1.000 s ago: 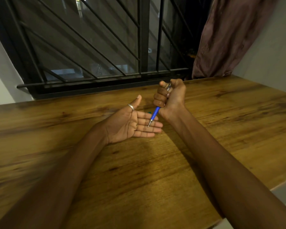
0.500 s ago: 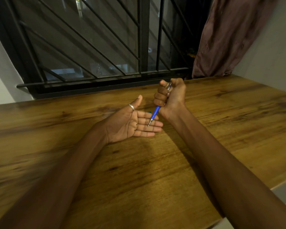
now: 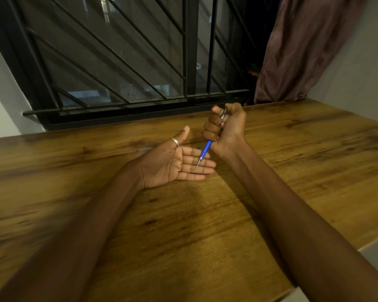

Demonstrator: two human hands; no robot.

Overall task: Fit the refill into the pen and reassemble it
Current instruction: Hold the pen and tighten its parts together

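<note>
A blue pen (image 3: 206, 149) with a silver tip and a silver clip end stands tilted in my right hand (image 3: 226, 129), which grips it in a fist, thumb on top at the clip end. The pen's tip points down and touches the fingers of my left hand (image 3: 177, 161). That left hand lies palm up with straight fingers above the wooden table (image 3: 205, 225), a ring on its thumb. A small teal thing (image 3: 198, 148) peeks out on the table just behind the left fingers; what it is I cannot tell.
A black barred window (image 3: 140, 62) runs along the table's far edge. A brown curtain (image 3: 303, 46) hangs at the back right beside a pale wall. The table's right edge slants down at the lower right.
</note>
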